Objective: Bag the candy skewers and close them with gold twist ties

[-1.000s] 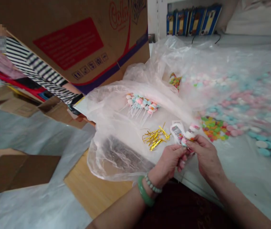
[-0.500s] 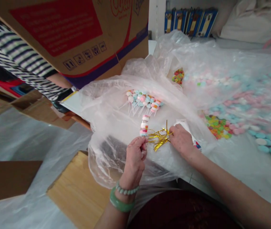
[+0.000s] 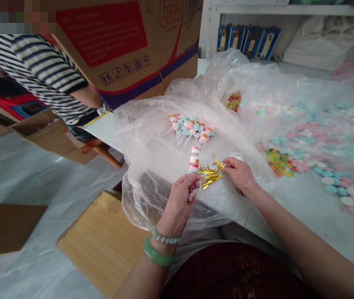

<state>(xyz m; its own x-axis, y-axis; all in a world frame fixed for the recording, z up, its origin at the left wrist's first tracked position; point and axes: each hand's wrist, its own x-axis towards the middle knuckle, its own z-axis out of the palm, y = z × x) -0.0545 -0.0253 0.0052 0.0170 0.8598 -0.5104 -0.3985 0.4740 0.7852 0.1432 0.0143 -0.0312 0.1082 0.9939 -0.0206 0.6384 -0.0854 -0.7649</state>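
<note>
My left hand (image 3: 183,193) pinches the lower end of a wrapped marshmallow stick (image 3: 195,158), which stands up above the fingers in pink, white and orange. My right hand (image 3: 241,174) is closed on a gold twist tie (image 3: 219,162), fingertips pressed together. Between the two hands lies a loose heap of gold twist ties (image 3: 210,179) on the plastic. Behind them, several marshmallow sticks (image 3: 189,126) are grouped with their white sticks pointing toward me. A white packet (image 3: 237,156) is partly hidden behind my right hand.
Clear plastic sheeting (image 3: 152,153) covers the table. Loose pastel marshmallows (image 3: 335,182) and colourful gummy candies (image 3: 278,162) lie to the right. A large cardboard box (image 3: 127,50) stands at back left, beside a person in a striped shirt (image 3: 43,66). A wooden stool (image 3: 102,236) is below left.
The view has shifted slightly. My right hand has drawn a gold twist tie up a little from the heap, and the white packet behind it shows less. The left hand keeps its pinch.
</note>
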